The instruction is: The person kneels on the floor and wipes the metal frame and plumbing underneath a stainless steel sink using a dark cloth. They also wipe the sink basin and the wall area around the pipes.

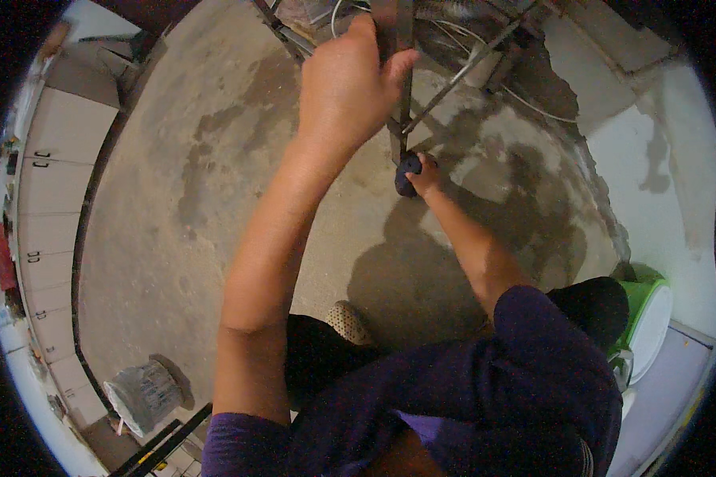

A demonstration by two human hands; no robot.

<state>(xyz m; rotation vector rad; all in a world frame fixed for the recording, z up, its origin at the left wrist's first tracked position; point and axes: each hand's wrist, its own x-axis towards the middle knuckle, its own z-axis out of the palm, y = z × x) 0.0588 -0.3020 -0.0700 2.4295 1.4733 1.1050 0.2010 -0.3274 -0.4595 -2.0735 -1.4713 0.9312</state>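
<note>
In the head view, my left hand (352, 80) is raised at the top centre, against the upper part of an upright metal leg (404, 89) of a frame; its fingertips are partly hidden, so its grip is unclear. Lower down, my right hand (426, 174) holds a dark rounded object (407, 174) at the foot of that leg, with thumb and fingers on it. Whether this object is fixed to the leg cannot be told. A thin diagonal brace (453, 83) meets the leg just above my right hand.
White cable (540, 110) and clutter lie behind the frame. Dark wet-looking patches mark the concrete floor (155, 238). White cabinets (53, 185) line the left side. A lined bin (146, 393) stands at the lower left; a green and white appliance or container (650, 328) is at the right, near the wall.
</note>
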